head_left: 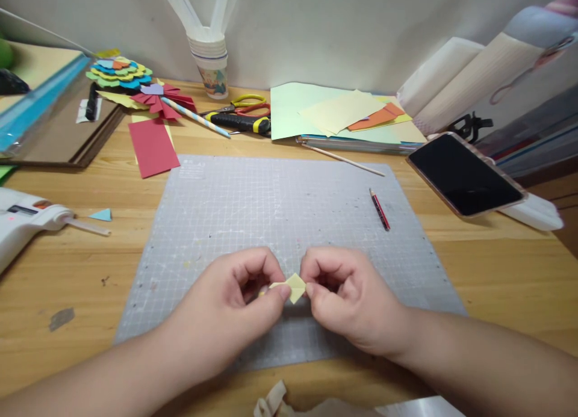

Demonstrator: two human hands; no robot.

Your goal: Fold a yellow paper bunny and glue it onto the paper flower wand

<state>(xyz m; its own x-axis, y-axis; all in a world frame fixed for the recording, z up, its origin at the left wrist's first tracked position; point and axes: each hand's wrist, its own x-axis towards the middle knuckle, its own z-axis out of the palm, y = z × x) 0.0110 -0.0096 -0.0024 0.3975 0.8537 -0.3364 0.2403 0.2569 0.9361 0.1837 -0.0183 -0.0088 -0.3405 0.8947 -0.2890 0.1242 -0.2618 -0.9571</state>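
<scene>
Between my two hands is a small folded piece of pale yellow paper (pixel 296 288), its middle showing as a diamond with a crease across it. My left hand (pixel 246 290) pinches its left side, the thumb lying on top. At the right corner, my right hand (pixel 341 293) holds it between thumb and curled fingers. Both hands are over the near part of a grey cutting mat (pixel 253 212) with a white grid. A short red and black pencil (pixel 380 210) lies on the mat, beyond my right hand.
A glue gun (pixel 27 221) lies at the left, a tablet-like device (pixel 467 173) stands tilted at the right. Along the back are red card (pixel 153 147), pliers (pixel 239 122), paper cups (pixel 212 68), coloured sheets (pixel 293 110) and a thin stick (pixel 343 159). Paper flowers (pixel 120 74) sit back left.
</scene>
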